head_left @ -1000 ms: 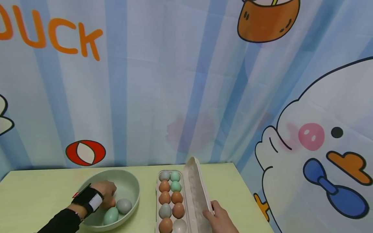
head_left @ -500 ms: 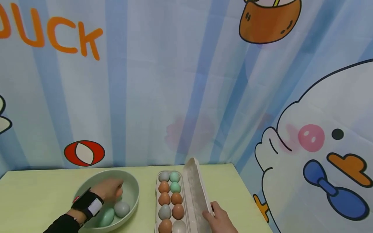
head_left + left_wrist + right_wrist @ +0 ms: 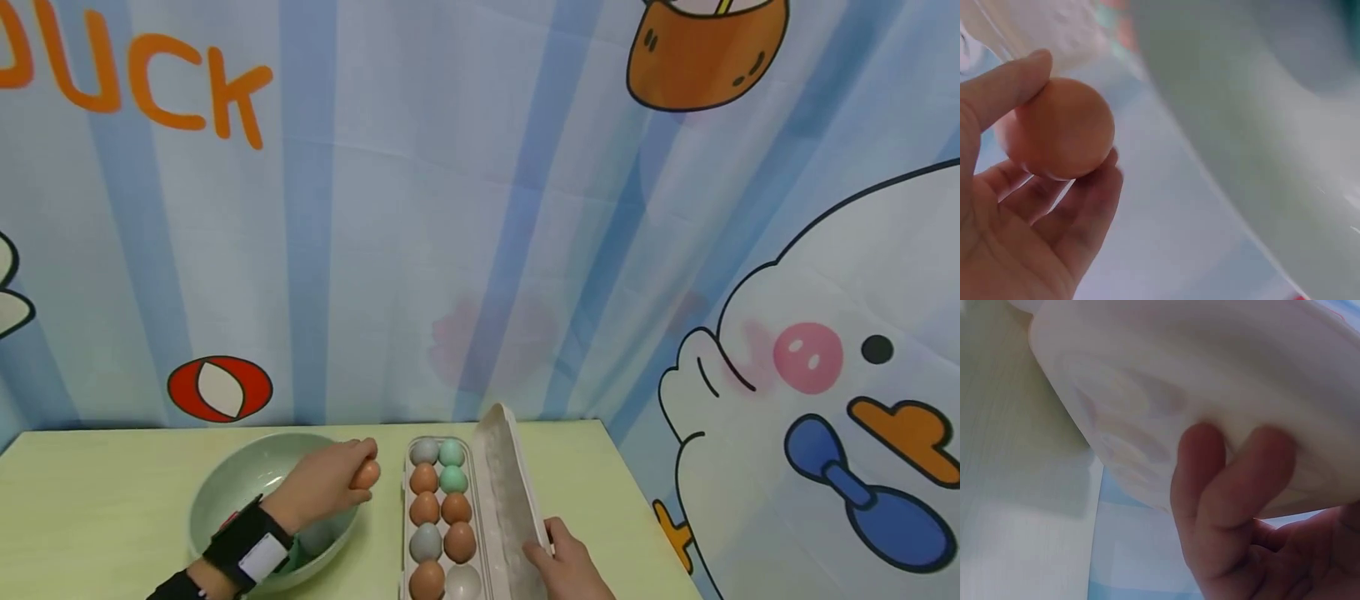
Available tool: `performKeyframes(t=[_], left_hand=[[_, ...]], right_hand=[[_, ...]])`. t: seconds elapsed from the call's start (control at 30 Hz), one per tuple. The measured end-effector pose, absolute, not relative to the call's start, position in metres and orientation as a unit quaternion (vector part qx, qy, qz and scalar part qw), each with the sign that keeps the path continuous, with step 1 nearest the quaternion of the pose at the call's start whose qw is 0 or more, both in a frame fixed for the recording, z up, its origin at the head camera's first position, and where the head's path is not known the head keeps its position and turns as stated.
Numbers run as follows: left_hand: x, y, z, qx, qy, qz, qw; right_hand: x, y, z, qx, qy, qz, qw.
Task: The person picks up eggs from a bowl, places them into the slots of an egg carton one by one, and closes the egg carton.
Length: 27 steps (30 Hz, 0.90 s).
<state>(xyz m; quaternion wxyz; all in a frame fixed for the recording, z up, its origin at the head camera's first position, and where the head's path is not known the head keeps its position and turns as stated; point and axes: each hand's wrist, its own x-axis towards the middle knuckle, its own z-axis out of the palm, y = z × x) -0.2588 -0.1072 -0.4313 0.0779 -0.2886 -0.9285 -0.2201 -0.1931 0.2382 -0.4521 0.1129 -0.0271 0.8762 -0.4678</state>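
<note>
My left hand (image 3: 326,481) pinches a brown egg (image 3: 1066,128) between thumb and fingers, over the right rim of a pale green bowl (image 3: 225,487). Inside the bowl a grey egg (image 3: 318,537) and a green egg (image 3: 288,557) show partly behind the hand and wristband. To the right lies an open egg carton (image 3: 486,550) with brown, grey and green eggs in two rows. One near pocket (image 3: 462,582) in its right row holds no brown or green egg and looks pale. My right hand (image 3: 566,560) grips the edge of the raised carton lid (image 3: 1147,419), fingers on its outer face.
Bowl and carton stand on a pale yellow table (image 3: 112,500). Behind the table hangs a blue striped curtain (image 3: 405,250) with cartoon prints. Between bowl and carton runs a narrow strip of tabletop.
My left hand has come up out of the bowl and moved right, with the brown egg now showing in its fingers. The right hand keeps its hold on the lid.
</note>
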Motion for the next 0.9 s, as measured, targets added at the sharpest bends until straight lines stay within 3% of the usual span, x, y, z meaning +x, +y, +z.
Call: performKeyframes(t=[0.33, 0.57, 0.9], left_hand=[[-0.229, -0.043, -0.44, -0.397, -0.878, -0.263, 0.046], [-0.22, -0.014, -0.46, -0.415, -0.861, -0.292, -0.016], [-0.223, 0.009, -0.488, -0.426, -0.858, -0.287, 0.008]], right_hand=[[-0.192, 0.239, -0.45, -0.022, 0.873, -0.472, 0.118], [-0.192, 0.237, -0.451, -0.021, 0.875, -0.47, 0.113], [-0.19, 0.238, -0.45, -0.031, 0.877, -0.468, 0.099]])
